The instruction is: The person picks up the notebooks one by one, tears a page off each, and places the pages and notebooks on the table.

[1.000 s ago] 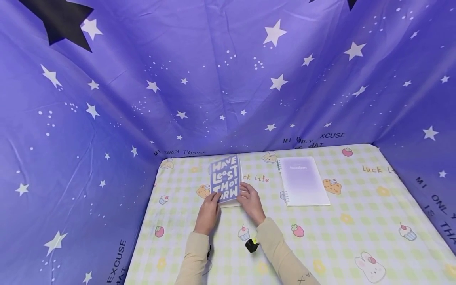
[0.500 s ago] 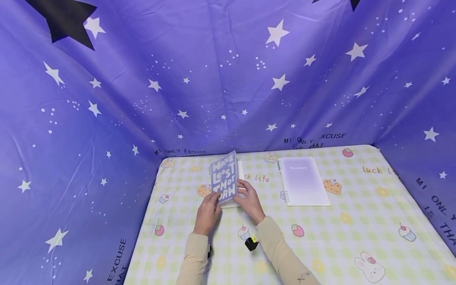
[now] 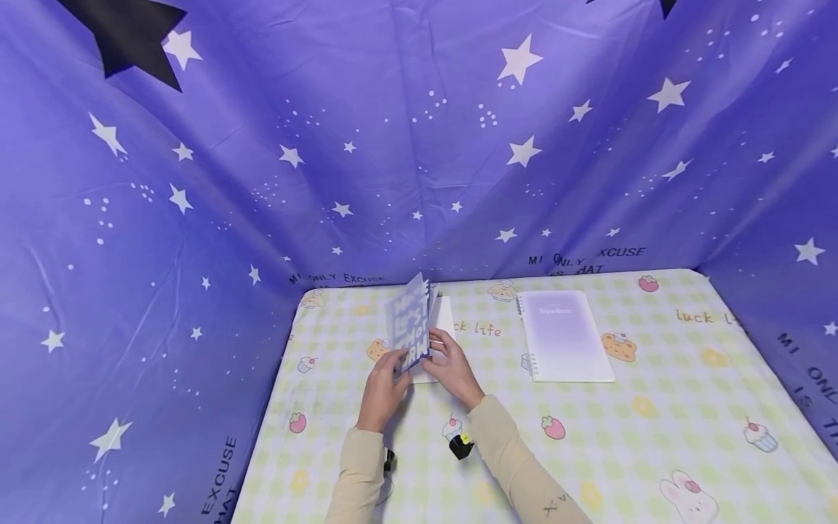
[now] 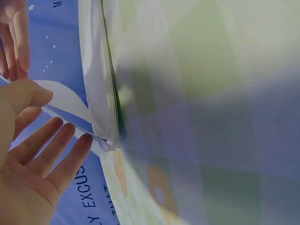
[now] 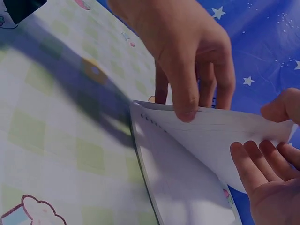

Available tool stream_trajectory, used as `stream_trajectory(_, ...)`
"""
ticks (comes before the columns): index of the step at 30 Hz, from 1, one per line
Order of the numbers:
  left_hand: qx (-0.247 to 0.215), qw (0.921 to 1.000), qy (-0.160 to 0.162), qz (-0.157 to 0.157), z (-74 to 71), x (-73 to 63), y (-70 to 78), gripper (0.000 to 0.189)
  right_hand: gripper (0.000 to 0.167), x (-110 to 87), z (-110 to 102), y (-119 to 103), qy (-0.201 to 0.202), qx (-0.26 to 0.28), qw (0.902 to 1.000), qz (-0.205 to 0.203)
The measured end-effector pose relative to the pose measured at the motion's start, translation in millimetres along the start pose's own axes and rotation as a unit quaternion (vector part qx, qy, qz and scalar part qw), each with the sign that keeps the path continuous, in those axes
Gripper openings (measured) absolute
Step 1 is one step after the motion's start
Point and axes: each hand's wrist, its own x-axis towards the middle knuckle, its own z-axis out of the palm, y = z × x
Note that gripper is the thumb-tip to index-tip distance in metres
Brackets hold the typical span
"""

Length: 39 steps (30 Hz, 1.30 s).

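A blue spiral notebook (image 3: pixel 407 331) with large white lettering lies partly open on the table, its cover and some leaves raised and leaning leftward. My left hand (image 3: pixel 382 389) pinches the raised part at its lower edge; the right wrist view shows the thumb in front and fingers behind. My right hand (image 3: pixel 454 370) holds the raised leaves at their free right edge, thumb on one side and fingers on the other. White pages (image 3: pixel 444 320) lie flat beneath. In the right wrist view a raised lined page (image 5: pixel 211 129) spans between both hands.
A second spiral notebook (image 3: pixel 568 335), pale purple fading to white, lies shut to the right. A small black object (image 3: pixel 461 446) with a yellow flower sits by the right sleeve. The checked tablecloth (image 3: pixel 641 451) meets a purple starred curtain (image 3: pixel 419 145) behind.
The notebook's cover has swung up and leftward with leaves behind it, baring more white page underneath. My right hand has shifted slightly left with the edge. The head view has turned a little.
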Motion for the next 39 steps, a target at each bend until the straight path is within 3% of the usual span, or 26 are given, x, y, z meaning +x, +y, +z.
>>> stream_trajectory(5, 0.009, 0.9999, 0.007, 0.012, 1.0, 0.9, 1.0, 0.045, 0.068, 2.5, 5, -1, -0.014, -0.001, 0.9999, 0.004)
stream_trajectory(12, 0.009, 0.9990, 0.036, 0.026, -1.4, 2.7, 1.4, 0.049, 0.063, -2.2, 16, -34, -0.065, -0.023, 0.9973, -0.024)
stream_trajectory(16, -0.007, 0.9985, 0.048, 0.024, -4.5, 2.9, 1.0, 0.057, 0.061, -1.3, 23, -35, -0.084, -0.038, 0.9944, -0.052)
stream_trajectory(23, -0.040, 0.9965, 0.071, 0.018, -9.8, 1.1, -0.9, 0.064, 0.062, 8.9, 35, -3, -0.085, -0.053, 0.9927, -0.066)
stream_trajectory(28, -0.042, 0.9948, 0.092, 0.014, -14.2, -2.0, -3.0, 0.061, 0.060, 10.6, 39, 10, -0.110, -0.059, 0.9891, -0.078)
stream_trajectory(30, -0.059, 0.9940, 0.092, 0.005, -15.4, -4.0, -4.1, 0.060, 0.059, 10.0, 40, 15, -0.118, -0.085, 0.9852, -0.090)
stream_trajectory(35, -0.095, 0.9898, 0.098, -0.040, -18.8, -7.4, -7.3, 0.057, 0.058, 7.6, 44, 26, -0.119, -0.127, 0.9829, -0.062)
stream_trajectory(39, -0.114, 0.9847, 0.120, -0.055, -24.3, -8.6, -7.7, 0.059, 0.053, 6.4, 46, 31, -0.119, -0.124, 0.9845, -0.037)
